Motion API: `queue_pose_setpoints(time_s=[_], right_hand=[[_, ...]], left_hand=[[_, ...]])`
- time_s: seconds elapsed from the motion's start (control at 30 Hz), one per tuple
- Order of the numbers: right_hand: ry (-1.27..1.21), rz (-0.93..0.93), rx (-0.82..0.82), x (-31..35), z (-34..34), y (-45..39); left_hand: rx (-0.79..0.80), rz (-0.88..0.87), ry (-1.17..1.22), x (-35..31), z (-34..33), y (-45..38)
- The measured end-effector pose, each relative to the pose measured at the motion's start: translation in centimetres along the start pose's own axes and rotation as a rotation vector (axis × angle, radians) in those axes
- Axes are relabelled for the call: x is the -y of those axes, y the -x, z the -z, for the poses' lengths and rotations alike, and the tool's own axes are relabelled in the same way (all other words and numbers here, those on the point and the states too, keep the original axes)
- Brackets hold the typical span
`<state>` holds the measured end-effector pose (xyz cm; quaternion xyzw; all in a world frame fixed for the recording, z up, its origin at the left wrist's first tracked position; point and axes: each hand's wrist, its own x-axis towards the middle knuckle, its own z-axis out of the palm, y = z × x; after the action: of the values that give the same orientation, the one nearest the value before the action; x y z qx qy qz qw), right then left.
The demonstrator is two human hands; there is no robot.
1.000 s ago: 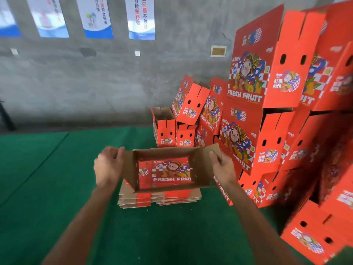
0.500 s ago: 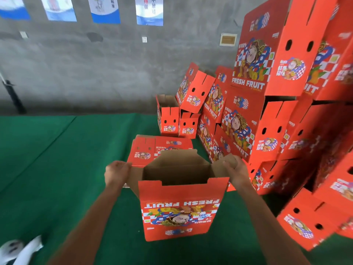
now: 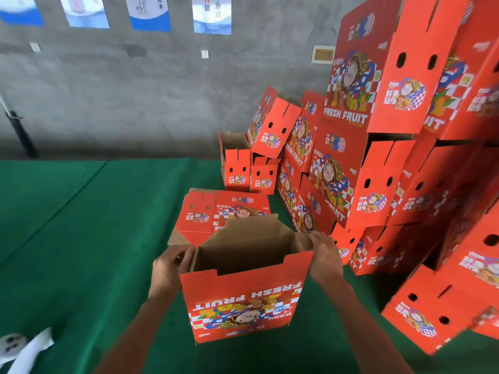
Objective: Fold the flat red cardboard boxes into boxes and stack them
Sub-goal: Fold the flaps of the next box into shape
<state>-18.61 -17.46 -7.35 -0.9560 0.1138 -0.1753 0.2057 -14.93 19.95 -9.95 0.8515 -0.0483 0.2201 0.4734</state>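
Left hand [image 3: 169, 268]: gripping the box's left end flap, fingers curled over its edge.
Right hand [image 3: 322, 256]: pinching the right end flap.
Box [image 3: 241, 298]: standing open-topped on the green floor [image 3: 81, 238], print upside down.
Advice: probably fold end flaps inward evenly, corners square.
Flat boxes [image 3: 216, 211]: piled just behind.
Stack [image 3: 378, 171]: crowding the right; room is lying leftward.

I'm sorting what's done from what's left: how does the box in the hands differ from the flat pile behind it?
The held box is opened into a standing shell, brown inside showing; the flat pile lies collapsed on the green mat. Both hands grip the held box; nothing touches the pile. The held box's print reads upside down, the pile's upright. Both share the same red fruit artwork.
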Motion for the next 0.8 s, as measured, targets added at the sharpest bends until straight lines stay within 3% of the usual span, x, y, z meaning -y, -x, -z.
queue_pose_setpoints(time_s=[0.1,0.2,0.43,0.53,0.67,0.8], right_hand=[[-0.106,-0.119,0.143,-0.1,0.6,0.0],[-0.186,-0.096,0.154,0.1,0.5,0.3],[-0.251,-0.08,0.217,0.4,0.1,-0.2],[-0.262,-0.092,0.247,0.2,-0.2,-0.2],[-0.477,-0.044,0.245,-0.2,-0.2,-0.2],[-0.351,-0.022,0.242,-1.5,0.6,-0.7]], left_hand=[[0.139,-0.05,0.107,-0.4,0.6,2.1],[0.271,-0.044,0.353,-0.7,1.1,4.4],[0.266,0.109,0.627,-2.7,0.2,4.7],[0.186,0.101,0.602,-3.4,-0.1,4.6],[0.109,0.093,0.465,-3.6,-0.4,4.3],[0.202,0.172,0.267,-4.4,-0.5,2.8]])
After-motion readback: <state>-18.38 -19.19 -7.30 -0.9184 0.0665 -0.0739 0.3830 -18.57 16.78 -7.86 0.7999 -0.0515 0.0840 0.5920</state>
